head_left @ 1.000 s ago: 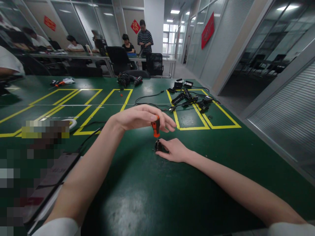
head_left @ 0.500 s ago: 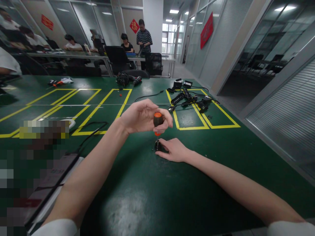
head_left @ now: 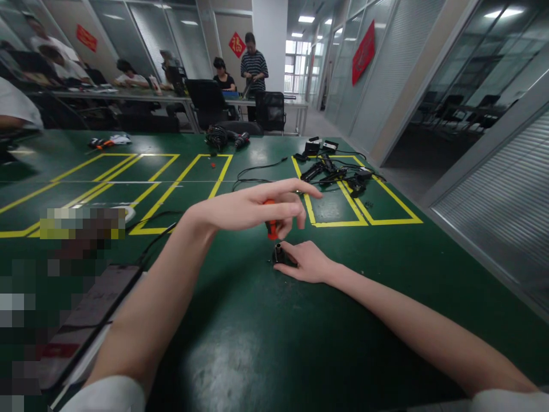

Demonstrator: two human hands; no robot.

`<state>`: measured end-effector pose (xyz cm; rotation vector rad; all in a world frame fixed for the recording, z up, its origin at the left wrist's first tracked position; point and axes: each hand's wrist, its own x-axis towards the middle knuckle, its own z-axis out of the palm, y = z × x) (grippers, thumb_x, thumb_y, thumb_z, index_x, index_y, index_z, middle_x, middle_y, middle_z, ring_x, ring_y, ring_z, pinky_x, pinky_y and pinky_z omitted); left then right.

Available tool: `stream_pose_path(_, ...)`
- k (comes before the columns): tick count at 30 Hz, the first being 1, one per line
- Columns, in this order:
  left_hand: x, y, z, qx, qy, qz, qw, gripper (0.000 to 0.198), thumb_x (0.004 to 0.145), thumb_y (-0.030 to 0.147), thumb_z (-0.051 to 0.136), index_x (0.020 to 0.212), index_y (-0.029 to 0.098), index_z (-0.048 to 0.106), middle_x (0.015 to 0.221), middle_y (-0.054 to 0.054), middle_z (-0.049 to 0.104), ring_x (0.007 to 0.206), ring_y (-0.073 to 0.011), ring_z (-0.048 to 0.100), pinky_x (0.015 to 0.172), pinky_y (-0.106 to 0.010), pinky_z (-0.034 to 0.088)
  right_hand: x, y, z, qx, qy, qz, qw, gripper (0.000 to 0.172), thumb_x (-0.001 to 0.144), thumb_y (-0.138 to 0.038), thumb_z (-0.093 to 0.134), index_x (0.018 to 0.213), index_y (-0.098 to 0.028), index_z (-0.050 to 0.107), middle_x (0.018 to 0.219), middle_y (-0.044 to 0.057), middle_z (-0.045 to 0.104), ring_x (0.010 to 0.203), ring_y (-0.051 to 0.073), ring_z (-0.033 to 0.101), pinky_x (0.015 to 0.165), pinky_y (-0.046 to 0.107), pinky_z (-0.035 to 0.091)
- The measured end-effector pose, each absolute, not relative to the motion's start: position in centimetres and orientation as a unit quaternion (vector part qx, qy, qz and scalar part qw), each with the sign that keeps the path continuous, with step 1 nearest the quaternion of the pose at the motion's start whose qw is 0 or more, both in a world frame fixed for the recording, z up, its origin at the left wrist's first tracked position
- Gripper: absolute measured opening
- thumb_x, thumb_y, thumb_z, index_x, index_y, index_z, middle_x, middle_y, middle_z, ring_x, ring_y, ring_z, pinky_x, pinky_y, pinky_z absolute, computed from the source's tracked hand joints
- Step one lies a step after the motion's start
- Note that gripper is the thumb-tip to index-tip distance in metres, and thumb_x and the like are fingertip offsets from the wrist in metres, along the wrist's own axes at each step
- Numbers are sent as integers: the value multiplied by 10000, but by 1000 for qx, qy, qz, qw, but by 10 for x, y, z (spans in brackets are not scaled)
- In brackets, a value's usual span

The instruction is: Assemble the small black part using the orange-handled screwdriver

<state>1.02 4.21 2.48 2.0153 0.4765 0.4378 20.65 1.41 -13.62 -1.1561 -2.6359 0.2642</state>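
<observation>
My left hand (head_left: 257, 209) is bent at the wrist above the table, its fingers closed around a screwdriver (head_left: 271, 229). The orange and black handle shows in part below and between the fingers; the shaft cannot be made out. Just under it, a small black part (head_left: 278, 257) with an upright round post stands on the green table. My right hand (head_left: 311, 263) rests on the tabletop and pinches this part from the right, between thumb and fingers. Tiny dark bits lie close to the part's left side.
Black cables and devices (head_left: 330, 171) are heaped at the right inside yellow tape outlines. A power drill (head_left: 241, 141) and coiled cable (head_left: 217, 137) lie at the far edge. At left are a pixelated area and a booklet-like item (head_left: 100, 297). Several people sit or stand behind.
The left hand has rolled over the screwdriver, with its back now upward and a finger stretched to the right. The screwdriver's shaft has left the small part. The right hand keeps its hold.
</observation>
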Motion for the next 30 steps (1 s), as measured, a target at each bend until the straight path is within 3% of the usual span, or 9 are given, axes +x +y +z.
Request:
stream_pose_path(3,14,28,32,906,256,187,280,285,1019,331,469,1144,194,685,979,-56,720,770,-143,676,695,-249,510,207,14,-136,-397,-905,92,122,380,994,-553,525,1097,-191,571,738,21,711,648,207,658,577,279,263)
stream_pose_path(6,22,16,30,906,366,210,29,324,1017,324,437,1057,184,727,917,-72,730,832,-217,690,718,-309,493,207,14,-137,-398,-904,93,122,374,987,-545,540,1100,-190,572,740,24,714,656,211,661,582,279,270)
stream_pose_path(8,24,9,29,900,391,188,-43,294,983,293,456,1046,196,726,888,-66,730,817,-238,691,718,-333,492,207,15,-138,-398,-904,96,126,365,987,-537,543,1101,-192,576,743,24,717,656,209,660,587,277,280)
stream_pose_path(11,21,2,30,925,340,166,-35,364,848,192,559,1196,212,665,1118,-74,716,955,-238,684,783,-321,511,207,15,-138,-400,-903,98,127,355,984,-532,548,1101,-199,585,747,21,721,644,202,657,588,273,288)
stream_pose_path(13,16,2,32,935,319,153,-27,462,833,146,545,1280,238,617,1227,-71,681,1010,-223,676,799,-301,513,207,15,-138,-399,-903,98,124,358,982,-530,554,1116,-200,585,759,22,726,649,201,660,587,274,284)
stream_pose_path(19,15,5,29,883,436,114,-131,344,938,205,474,1229,225,657,1000,-81,730,886,-273,705,732,-351,508,207,15,-136,-401,-903,96,118,381,984,-531,553,1145,-187,577,752,30,726,648,209,659,575,281,260)
stream_pose_path(23,18,1,30,903,394,113,-128,399,856,161,529,1227,226,662,1126,-82,691,996,-267,678,775,-343,521,207,15,-136,-399,-904,96,117,376,985,-529,548,1145,-190,576,766,33,731,655,212,659,580,281,262)
stream_pose_path(26,17,0,31,912,376,115,-118,461,861,98,482,1271,236,642,1222,-79,653,968,-228,678,759,-323,519,207,14,-136,-399,-904,99,119,373,982,-528,552,1144,-192,575,762,30,729,649,209,654,582,281,262)
stream_pose_path(30,19,1,31,910,384,111,-113,344,911,175,493,1198,222,678,1083,-64,707,917,-241,693,718,-330,518,207,14,-137,-400,-903,99,121,363,980,-530,555,1113,-194,577,760,31,725,643,204,649,584,278,267)
